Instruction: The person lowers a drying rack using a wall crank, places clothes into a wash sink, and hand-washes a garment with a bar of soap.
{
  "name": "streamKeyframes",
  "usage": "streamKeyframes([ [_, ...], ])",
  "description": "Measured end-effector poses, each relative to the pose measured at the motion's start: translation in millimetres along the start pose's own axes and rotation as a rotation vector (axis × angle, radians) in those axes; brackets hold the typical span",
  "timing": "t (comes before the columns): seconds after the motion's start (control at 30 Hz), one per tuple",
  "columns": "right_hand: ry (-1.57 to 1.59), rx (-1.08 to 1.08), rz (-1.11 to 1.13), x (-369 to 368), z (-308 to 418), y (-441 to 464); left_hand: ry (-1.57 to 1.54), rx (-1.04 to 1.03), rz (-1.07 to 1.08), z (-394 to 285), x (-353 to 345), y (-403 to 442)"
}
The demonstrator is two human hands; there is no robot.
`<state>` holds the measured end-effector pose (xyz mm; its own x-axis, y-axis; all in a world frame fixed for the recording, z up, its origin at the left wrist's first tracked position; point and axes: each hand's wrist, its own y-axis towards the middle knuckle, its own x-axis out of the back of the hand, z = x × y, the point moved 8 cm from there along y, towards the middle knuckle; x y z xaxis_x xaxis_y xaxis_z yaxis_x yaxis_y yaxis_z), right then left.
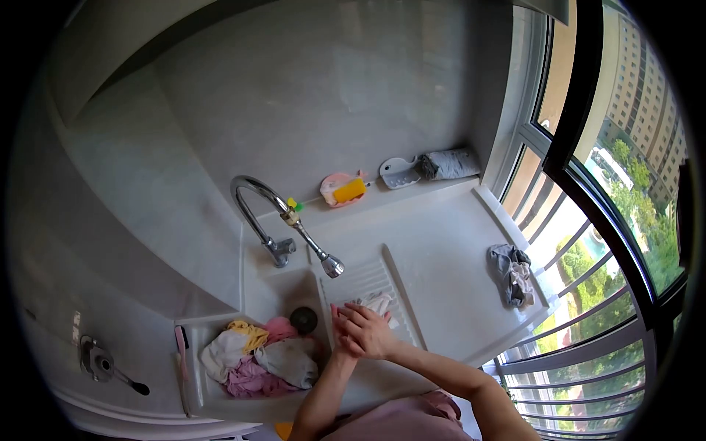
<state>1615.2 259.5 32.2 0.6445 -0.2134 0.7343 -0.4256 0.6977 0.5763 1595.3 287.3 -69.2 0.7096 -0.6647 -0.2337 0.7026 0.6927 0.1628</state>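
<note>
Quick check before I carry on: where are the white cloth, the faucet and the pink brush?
White cloth (380, 302): head view, on its exposed folds.
Faucet (292, 218): head view, on the collar below its neck.
Pink brush (182, 358): head view, on its handle.

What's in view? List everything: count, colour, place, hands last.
Basin: 1, white, lower left
Clothes: several, pink, yellow, white, grey, in basin
Round object: 1, dark, basin
Brush: 1, pink, basin rim
Tap: 1, chrome, behind basin
Washboard: 1, white, right of basin
Cloth: count unclear, whitish, on washboard
Soap dish: 1, pink, back centre
Block: 1, orange, soap dish
Second dish: 1, grey, back centre
Bundle: 1, grey, back right
Counter: 1, white, right
Crumpled cloth: count unclear, grey, counter
Wall fitting: 1, silver, left
Window: 1, dark frame, right
Left hand: 1, bare, underneath
Right hand: 1, bare, uppermost
</note>
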Motion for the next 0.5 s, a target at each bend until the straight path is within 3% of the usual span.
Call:
streamKeyframes([
  [0.07, -0.029, -0.057, 0.007, -1, -30, 4, 1.583, -0.248, -0.273, -12, -1, 0],
  [0.1, -0.031, -0.058, 0.007, -3, -32, 5, 1.535, -0.222, -0.301, -4, 3, -1],
  [0.17, -0.060, -0.507, -0.143, 7, -69, -2, 1.459, -0.193, -0.316, 7, 8, 2],
  [0.3, 0.027, 0.023, 0.066, -17, 19, -2, 1.557, -0.232, -0.270, 7, -4, 8],
  [0.4, -0.080, -0.231, -0.045, 1, -28, 4, 1.639, -0.283, -0.246, 3, -10, 1],
  [0.43, -0.076, -0.477, -0.129, -2, -66, -4, 1.636, -0.296, -0.247, 1, -11, -4],
  [0.5, -0.105, -0.386, -0.118, 3, -45, -1, 1.583, -0.240, -0.281, -3, -9, -3],
])
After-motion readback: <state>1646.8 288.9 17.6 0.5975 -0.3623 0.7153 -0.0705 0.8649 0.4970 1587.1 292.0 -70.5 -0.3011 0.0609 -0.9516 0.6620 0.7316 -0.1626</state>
